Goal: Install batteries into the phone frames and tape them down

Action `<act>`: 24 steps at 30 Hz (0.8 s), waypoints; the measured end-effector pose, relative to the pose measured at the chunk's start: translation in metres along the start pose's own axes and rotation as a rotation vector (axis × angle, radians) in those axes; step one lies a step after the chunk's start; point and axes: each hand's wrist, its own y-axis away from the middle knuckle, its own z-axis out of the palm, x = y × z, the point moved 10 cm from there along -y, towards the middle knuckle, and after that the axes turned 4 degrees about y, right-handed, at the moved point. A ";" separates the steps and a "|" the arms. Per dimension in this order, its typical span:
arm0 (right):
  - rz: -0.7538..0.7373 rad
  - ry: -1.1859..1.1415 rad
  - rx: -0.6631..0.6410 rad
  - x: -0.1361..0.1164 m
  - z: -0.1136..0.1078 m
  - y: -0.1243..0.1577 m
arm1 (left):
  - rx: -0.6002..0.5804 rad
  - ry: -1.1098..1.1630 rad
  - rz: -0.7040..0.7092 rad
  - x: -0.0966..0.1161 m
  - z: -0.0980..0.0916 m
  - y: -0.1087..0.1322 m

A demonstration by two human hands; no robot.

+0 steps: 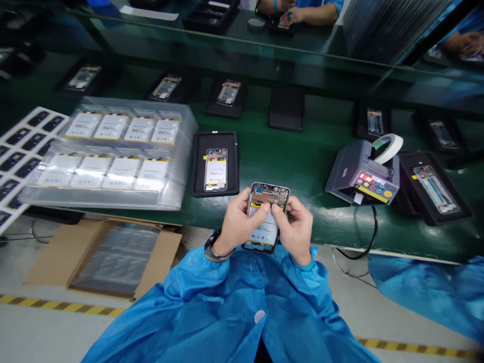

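Between my two hands I hold an opened phone (269, 229), its circuit board at the top and a white battery below. My left hand (240, 219) grips its left side, thumb lying on the upper edge of the battery. From the right side my right hand (293, 227) grips it too, its thumb pressing near the same edge. The fingers beneath the phone are hidden. Just past my left hand, another opened phone (216, 171) with a battery lies in a black tray (197, 171) on the green bench.
Left stands a stack of clear plastic trays (177, 176) holding white batteries, beside a sheet of black stickers (15, 161). A tape dispenser (361, 174) with a red display sits right. Phones in black trays line the back. Below left is an open carton (53, 252). A co-worker's hands (298, 15) show opposite.
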 end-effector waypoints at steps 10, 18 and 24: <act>-0.072 0.100 0.018 -0.014 -0.005 0.005 | 0.013 -0.086 0.116 0.017 -0.001 0.005; -0.065 0.079 0.090 -0.005 -0.002 -0.002 | 0.018 0.010 0.053 0.006 0.002 -0.006; 0.093 -0.047 0.125 0.027 -0.003 -0.012 | -0.100 0.225 -0.141 -0.040 0.012 -0.012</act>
